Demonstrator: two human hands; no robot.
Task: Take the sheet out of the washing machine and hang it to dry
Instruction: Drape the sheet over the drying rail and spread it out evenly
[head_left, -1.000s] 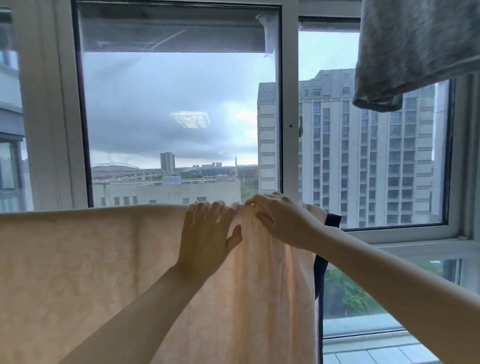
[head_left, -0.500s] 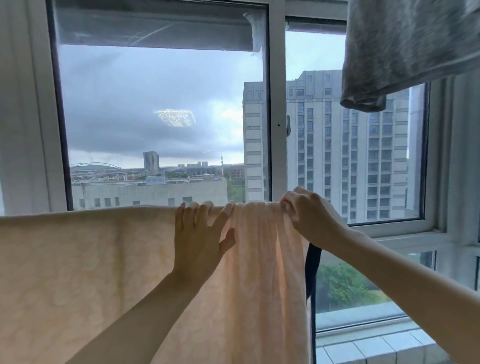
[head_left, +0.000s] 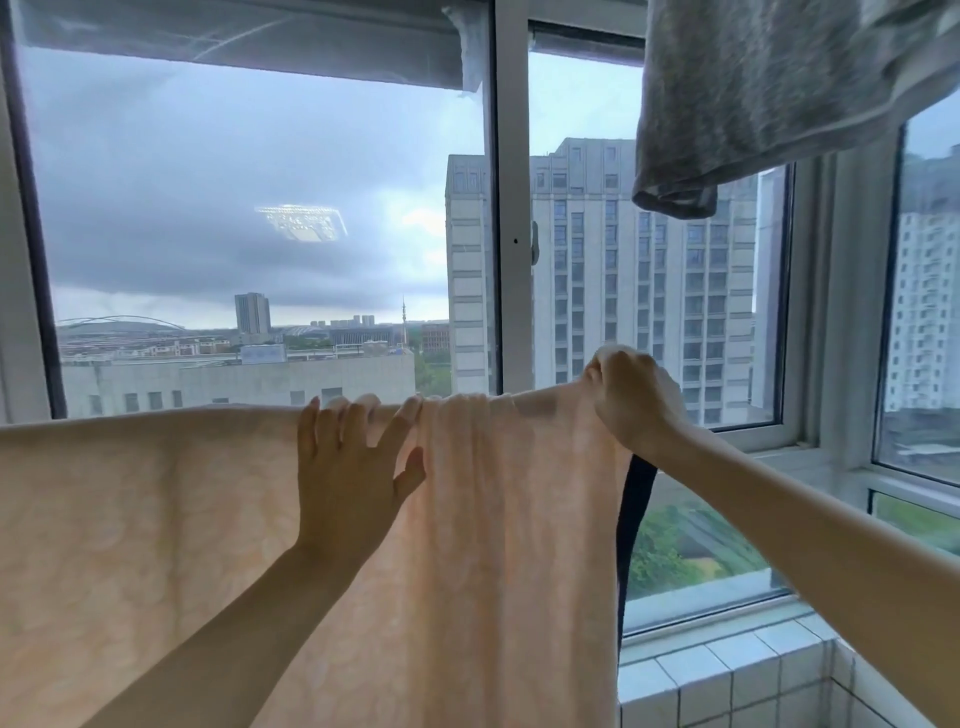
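Closest to us, our left hand (head_left: 348, 483) lies flat against the near face of the sheet (head_left: 156, 545), fingers straight and spread, the fingertips touching its top fold. Our right hand (head_left: 631, 400), further right at the sheet's end, curls over that fold and grips a bunch of the fabric, which gathers into pleats between our two hands. We see the peach-coloured sheet hanging like a wide curtain across the lower half of the view. Its top fold runs level from the left border to our right hand, and whatever carries it is hidden under the fabric. A dark strip (head_left: 631, 519) hangs just behind the sheet's right edge, below our right wrist. Overhead at upper right hangs a grey cloth (head_left: 753, 93). Beyond are a tiled ledge (head_left: 727, 680) and the window frame (head_left: 511, 208), and outside stands a tower block (head_left: 649, 286).
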